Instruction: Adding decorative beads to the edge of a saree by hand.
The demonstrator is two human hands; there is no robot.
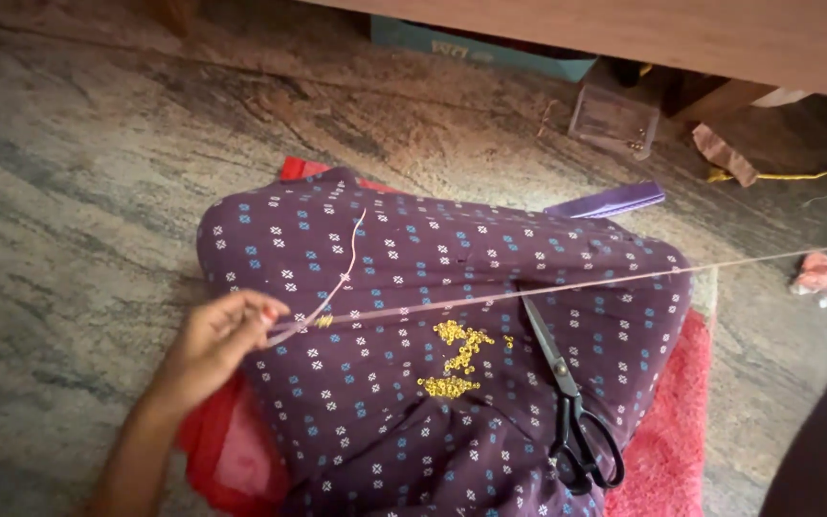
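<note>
We cannot follow the thread [567, 287] to its far end, since it thins out toward the right edge near a dark blurred shape at the lower right corner [825, 431] that may be a limb or a piece of cloth. The left hand [212, 345] hides its fingertips where they pinch the thread, its forearm is cut off by the bottom edge, and the right hand lies outside the view. The yellow beads [457, 359] are too small to tell apart, the red cloth [667, 440] mostly lies hidden under the purple dotted fabric [413, 258], and the clear box [614, 120] holds contents too small to make out.
</note>
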